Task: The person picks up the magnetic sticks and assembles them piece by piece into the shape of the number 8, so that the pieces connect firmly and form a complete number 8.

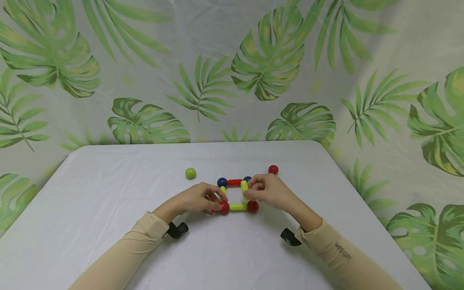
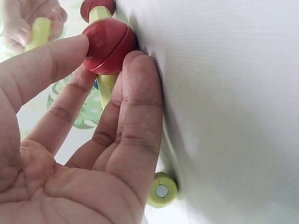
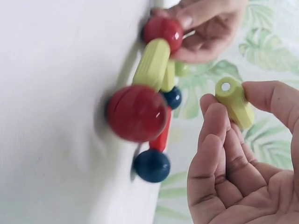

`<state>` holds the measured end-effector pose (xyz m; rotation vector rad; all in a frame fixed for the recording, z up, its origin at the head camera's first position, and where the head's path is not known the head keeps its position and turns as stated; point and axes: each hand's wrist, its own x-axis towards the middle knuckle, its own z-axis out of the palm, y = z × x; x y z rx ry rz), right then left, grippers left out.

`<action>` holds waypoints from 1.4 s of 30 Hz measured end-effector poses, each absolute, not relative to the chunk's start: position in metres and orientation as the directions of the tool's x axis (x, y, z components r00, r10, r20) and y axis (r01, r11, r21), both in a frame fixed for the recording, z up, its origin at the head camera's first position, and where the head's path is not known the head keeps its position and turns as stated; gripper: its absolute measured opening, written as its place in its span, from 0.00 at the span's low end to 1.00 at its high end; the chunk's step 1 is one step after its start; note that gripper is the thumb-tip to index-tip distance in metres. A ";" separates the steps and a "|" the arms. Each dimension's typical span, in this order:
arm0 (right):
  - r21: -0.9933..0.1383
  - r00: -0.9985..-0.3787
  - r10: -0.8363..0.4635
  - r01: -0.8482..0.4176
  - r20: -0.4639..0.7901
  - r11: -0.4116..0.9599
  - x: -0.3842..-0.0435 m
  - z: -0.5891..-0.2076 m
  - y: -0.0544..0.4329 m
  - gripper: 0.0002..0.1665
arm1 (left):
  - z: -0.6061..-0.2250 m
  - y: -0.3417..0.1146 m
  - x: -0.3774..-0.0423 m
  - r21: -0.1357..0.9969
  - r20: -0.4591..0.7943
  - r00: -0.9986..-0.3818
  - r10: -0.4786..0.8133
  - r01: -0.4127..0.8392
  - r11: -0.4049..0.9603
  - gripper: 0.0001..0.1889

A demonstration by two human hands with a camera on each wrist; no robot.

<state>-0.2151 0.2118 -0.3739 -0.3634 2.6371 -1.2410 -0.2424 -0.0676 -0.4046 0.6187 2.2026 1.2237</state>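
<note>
A square of magnetic pieces lies on the white table. My left hand (image 1: 199, 199) holds the red ball (image 2: 110, 45) at its near left corner between thumb and fingers. My right hand (image 1: 270, 191) pinches a yellow-green magnetic rod (image 3: 234, 102) with a round metal end, above the square's right side. Another red ball (image 1: 253, 206) is the near right corner, joined to the left one by a yellow-green rod (image 1: 238, 207). Blue balls (image 1: 222, 182) form the far corners, with a red rod (image 1: 235, 182) between them. A left-side yellow-green rod (image 1: 222, 189) is partly covered by my fingers.
A loose green ball (image 1: 190, 173) sits beyond my left hand, and a loose red ball (image 1: 273, 169) beyond my right. In the left wrist view a yellow-green piece (image 2: 161, 190) with a grey round end lies low beside the hand. A leaf-patterned cloth (image 1: 203, 88) hangs behind the table.
</note>
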 end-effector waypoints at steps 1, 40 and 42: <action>-0.775 -0.952 -0.293 -0.123 -0.083 0.620 -0.217 -0.375 0.213 0.16 | -0.405 -0.068 -0.242 0.866 -0.231 -0.749 0.622 0.133 0.482 0.12; -0.788 -0.959 -0.153 0.099 -0.239 0.608 -0.239 -0.412 0.226 0.16 | -0.406 -0.069 -0.242 0.868 -0.236 -0.752 0.615 0.121 0.481 0.12; -0.791 -0.958 -0.158 0.098 -0.239 0.604 -0.240 -0.412 0.226 0.16 | -0.405 -0.069 -0.242 0.869 -0.235 -0.751 0.617 0.123 0.480 0.12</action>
